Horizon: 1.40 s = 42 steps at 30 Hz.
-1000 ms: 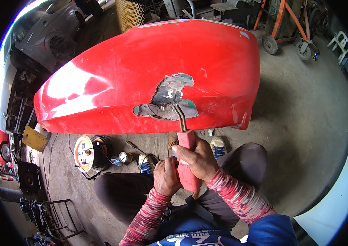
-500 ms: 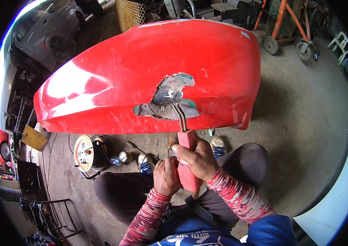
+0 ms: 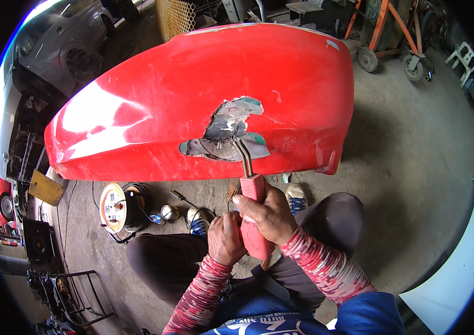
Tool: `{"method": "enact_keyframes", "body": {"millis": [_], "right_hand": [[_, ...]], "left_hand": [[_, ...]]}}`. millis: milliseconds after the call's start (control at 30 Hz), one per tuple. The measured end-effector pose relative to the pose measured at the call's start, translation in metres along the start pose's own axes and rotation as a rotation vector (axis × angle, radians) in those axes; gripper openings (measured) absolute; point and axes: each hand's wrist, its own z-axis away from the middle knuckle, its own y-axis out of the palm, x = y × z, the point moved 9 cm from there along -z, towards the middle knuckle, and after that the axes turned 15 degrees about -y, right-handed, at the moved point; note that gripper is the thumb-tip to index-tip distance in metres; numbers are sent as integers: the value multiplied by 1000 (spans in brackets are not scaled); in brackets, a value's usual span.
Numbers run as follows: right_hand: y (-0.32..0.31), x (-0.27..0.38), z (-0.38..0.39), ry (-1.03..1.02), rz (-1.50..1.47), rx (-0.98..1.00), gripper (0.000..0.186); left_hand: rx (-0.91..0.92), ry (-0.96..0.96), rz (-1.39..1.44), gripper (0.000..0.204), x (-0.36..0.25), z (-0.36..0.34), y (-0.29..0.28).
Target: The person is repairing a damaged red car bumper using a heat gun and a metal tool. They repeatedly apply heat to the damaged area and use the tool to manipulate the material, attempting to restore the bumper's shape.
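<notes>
A large red car bumper lies across the view before me. Its lower middle has a torn, sanded grey patch with a crack and small metal bits along it. The two bent metal prongs of a red hot stapler reach the lower part of this patch, at the crack's right end. My right hand is closed around its body, thumb lying across the top. My left hand is closed against the left side of the same tool; what its fingers grip underneath is partly hidden.
On the floor at left stand a cable reel and a small can. Cords run near my shoes. A yellow plate is farther left. An orange wheeled frame stands at back right, a white panel at right.
The whole view has shifted very slightly. Both hands keep their hold, and the prongs stay at the same place on the patch.
</notes>
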Motion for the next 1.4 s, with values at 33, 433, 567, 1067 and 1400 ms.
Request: {"method": "enact_keyframes", "body": {"millis": [33,433,567,1067,1400], "right_hand": [[0,0,0,6,-3,-2,26],[0,-4,0,-11,-24,-25,25],[1,-7,0,-1,-54,-17,26],[0,-1,0,-6,-24,-13,24],[-1,-7,-2,-36,26,-16,26]], "left_hand": [[1,-1,4,45,0,0,0],[10,-18,-2,48,5,0,3],[9,-20,-4,48,5,0,3],[5,-14,7,42,1,-2,1],[17,-14,2,44,2,-1,2]]}}
